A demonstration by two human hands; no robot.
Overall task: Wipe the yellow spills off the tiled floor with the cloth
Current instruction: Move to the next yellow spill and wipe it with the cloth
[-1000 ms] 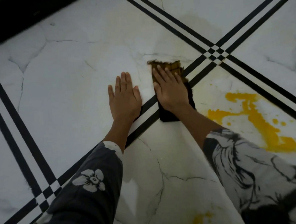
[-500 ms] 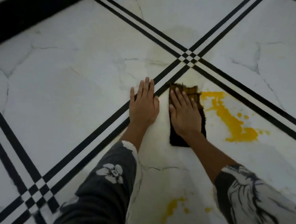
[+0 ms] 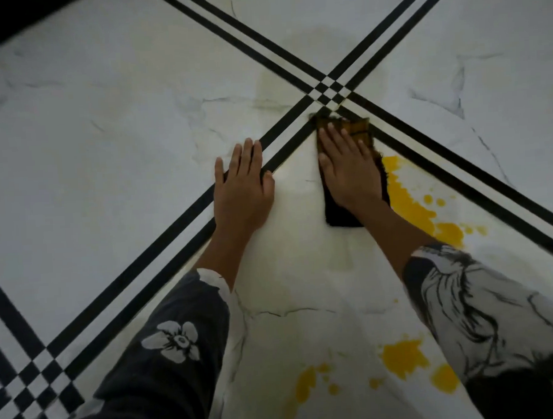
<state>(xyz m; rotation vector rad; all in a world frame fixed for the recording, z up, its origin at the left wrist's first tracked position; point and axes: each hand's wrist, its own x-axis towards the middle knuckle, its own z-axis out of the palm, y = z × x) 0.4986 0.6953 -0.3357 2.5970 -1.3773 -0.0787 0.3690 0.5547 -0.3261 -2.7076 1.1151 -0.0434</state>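
Note:
My right hand lies flat, fingers together, pressing a dark folded cloth onto the white tiled floor. The cloth's far end is stained yellow-brown and reaches the crossing of the black lines. A yellow spill runs along the cloth's right edge and trails toward my right sleeve. More yellow blotches lie near the bottom, between my forearms. My left hand rests palm down on the floor, fingers slightly apart, over the black double line, holding nothing.
Black double lines cross at a small checkered junction just beyond the cloth, with a second junction at lower left. A faint wet smear marks the tiles past the junction. A dark band fills the top left corner.
My right hand slid the cloth from the left tile across the black lines onto the tile with the spill, then pushed it forward up to the junction. The view shifted; lower blotches came into sight.

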